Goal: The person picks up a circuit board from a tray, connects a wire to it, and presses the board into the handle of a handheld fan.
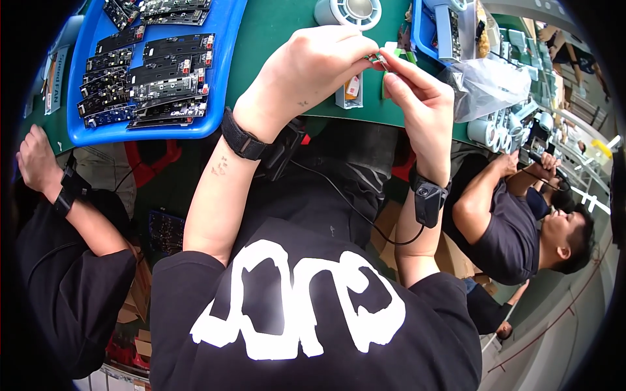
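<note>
My left hand [319, 62] and my right hand [420, 91] meet above the green work surface [261, 72]. Thumb and fingertips of both are pinched together on a small green part [374, 58], mostly covered by the fingers, so its exact kind is unclear. Just below the fingertips is a small pale case [353, 96] with an orange-and-white piece inside. Beyond my left hand stands a round light-blue housing [350, 12] with a silvery centre. Bright green strips show behind my right fingertips.
On the left, a blue tray [225, 78] holds several stacks of black circuit boards [171, 68]. A clear plastic bag [489, 88], a blue bin [427, 39] and several light-blue housings [486, 132] crowd the right. Other people sit on both sides; one's hand [39, 159] rests at the left edge.
</note>
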The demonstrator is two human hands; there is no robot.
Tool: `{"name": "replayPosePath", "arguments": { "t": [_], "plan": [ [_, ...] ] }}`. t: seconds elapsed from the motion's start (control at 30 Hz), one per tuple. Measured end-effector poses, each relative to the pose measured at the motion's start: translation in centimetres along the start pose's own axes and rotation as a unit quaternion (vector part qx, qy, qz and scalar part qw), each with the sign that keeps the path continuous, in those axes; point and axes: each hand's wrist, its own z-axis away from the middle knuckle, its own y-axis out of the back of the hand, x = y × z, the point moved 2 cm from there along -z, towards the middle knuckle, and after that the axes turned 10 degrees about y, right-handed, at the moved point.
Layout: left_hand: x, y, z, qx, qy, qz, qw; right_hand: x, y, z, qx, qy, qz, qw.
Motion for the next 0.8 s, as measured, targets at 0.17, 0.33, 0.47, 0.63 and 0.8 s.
{"name": "replayPosePath", "arguments": {
  "t": [0.17,0.33,0.47,0.63,0.8],
  "plan": [
    [-0.4,-0.6,0.0,-0.003,-0.014,-0.009,1.0,-0.1,0.7,0.0,-0.025,0.011,0.028,0.999],
    [-0.5,-0.8,-0.6,-0.012,-0.023,-0.033,0.999,-0.2,1.2,-0.7,-0.025,0.006,0.042,0.999],
    [-0.9,0.1,-0.5,-0.003,-0.048,-0.067,0.997,-0.6,0.3,-1.3,-0.046,0.044,0.055,0.996],
    [0.7,1.8,0.2,-0.022,-0.04,-0.162,0.986,-1.9,0.6,-1.7,-0.109,0.028,0.159,0.981],
    [2.0,-1.9,0.0,0.054,-0.056,-0.132,0.988,-1.6,4.1,-0.6,-0.138,0.072,0.187,0.97]
  ]
}}
